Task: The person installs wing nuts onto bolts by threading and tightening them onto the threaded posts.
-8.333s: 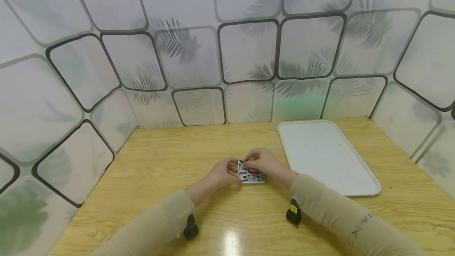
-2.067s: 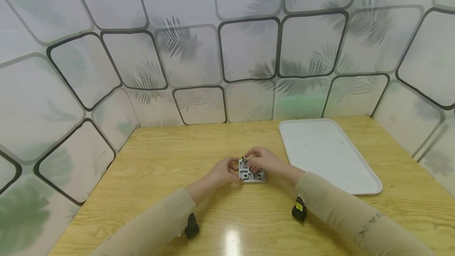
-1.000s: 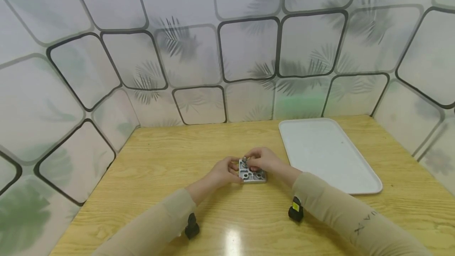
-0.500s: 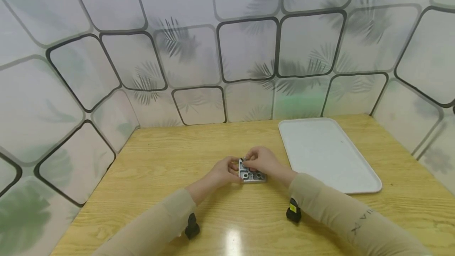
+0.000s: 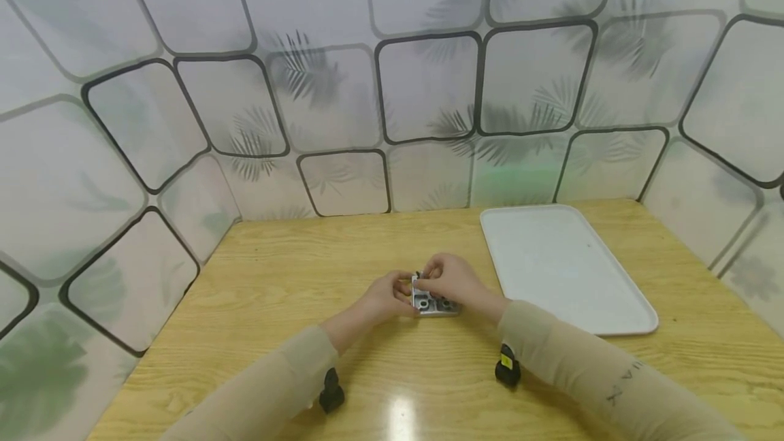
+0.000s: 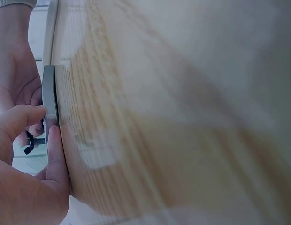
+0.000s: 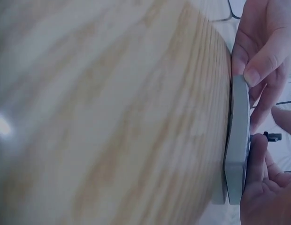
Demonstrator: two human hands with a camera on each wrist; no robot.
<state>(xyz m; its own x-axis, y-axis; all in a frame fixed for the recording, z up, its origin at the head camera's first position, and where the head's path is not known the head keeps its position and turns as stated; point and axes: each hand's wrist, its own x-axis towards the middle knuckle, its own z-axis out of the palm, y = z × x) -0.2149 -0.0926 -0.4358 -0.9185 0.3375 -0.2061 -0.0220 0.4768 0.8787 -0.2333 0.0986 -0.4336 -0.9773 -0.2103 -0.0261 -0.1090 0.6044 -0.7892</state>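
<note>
A grey metal plate (image 5: 436, 310) with recesses and ringed holes lies on the wooden table. My left hand (image 5: 384, 297) grips its left side, thumb and fingers at the edges. From the plate's far left corner rises a bolt with a dark winged head, a wing bolt (image 7: 272, 137), also visible in the left wrist view. My right hand (image 5: 452, 279) curls its thumb and fingers about this wing bolt and covers part of the plate. In the right wrist view one fingertip (image 7: 259, 143) meets the shank near the plate, while another finger stands off the head.
A white tray (image 5: 563, 271) lies on the right of the wooden table (image 5: 294, 257), just beyond my right forearm. Patterned curtains (image 5: 343, 101) enclose the back and both sides. Each wrist bears a small black device (image 5: 331, 392).
My right fingers have shifted repeatedly around the wing bolt, showing and hiding its head. Since one second ago the right hand has come slightly left over it. Left hand and plate stay put.
</note>
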